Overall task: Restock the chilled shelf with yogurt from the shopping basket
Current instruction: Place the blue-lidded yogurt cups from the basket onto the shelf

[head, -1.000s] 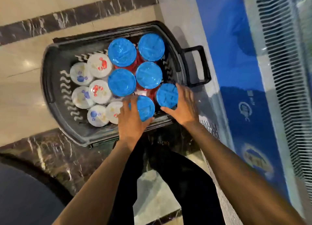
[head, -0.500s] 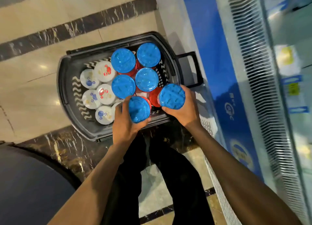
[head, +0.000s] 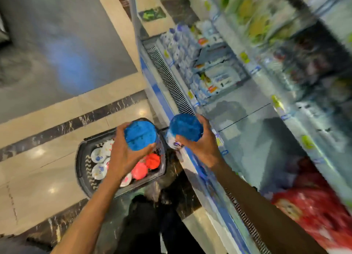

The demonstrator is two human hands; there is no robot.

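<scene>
Head view, looking down: a person is carrying yogurt from a shopping basket (head: 82,158) at lower left of centre toward a chilled shelf (head: 247,139) running up the right side of the frame. The left hand (head: 123,158) is curling its fingers round the left tub (head: 140,134), which is hanging directly above the basket. The right hand (head: 200,149) is gripping the right tub (head: 185,128) over the cabinet's blue front edge (head: 155,88), just beside the vent grille (head: 171,82). Both tubs are standing roughly upright, blue lids facing the camera, though blur is softening their outlines. A bare stretch of shelf is lying immediately right of the right hand, so that hand is the nearer one and looks likely to set down first, while the left has the edge yet to cross. Small white-lidded cups (head: 98,156) and red-lidded tubs (head: 152,160) are waiting in the basket.
</scene>
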